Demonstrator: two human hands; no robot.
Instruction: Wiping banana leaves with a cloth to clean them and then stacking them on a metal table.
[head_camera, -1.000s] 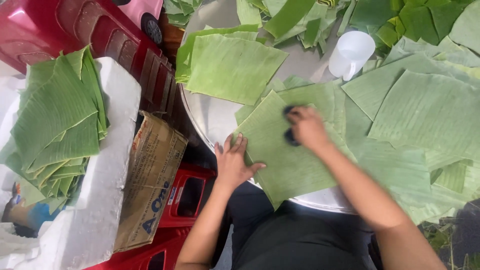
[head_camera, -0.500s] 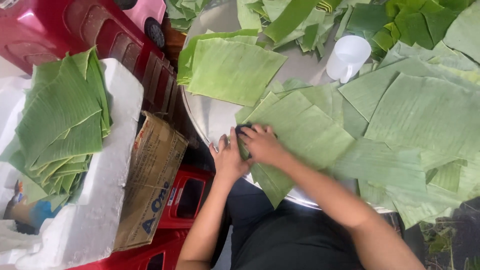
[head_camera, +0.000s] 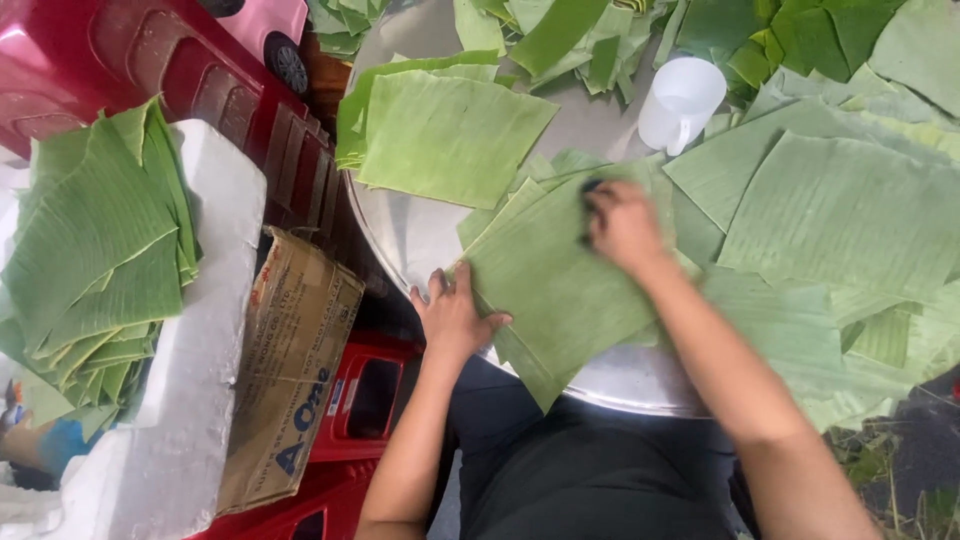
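Flat green banana leaf; on tray

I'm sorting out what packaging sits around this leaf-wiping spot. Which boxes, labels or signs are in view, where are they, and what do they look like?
Cardboard box: left of the left hand, wedged between the white foam box and the red plastic crate; flattened, brown, with blue and red print.
Label on the red plastic crate: below the box, small, pale, rectangular.
No signs or screens show.
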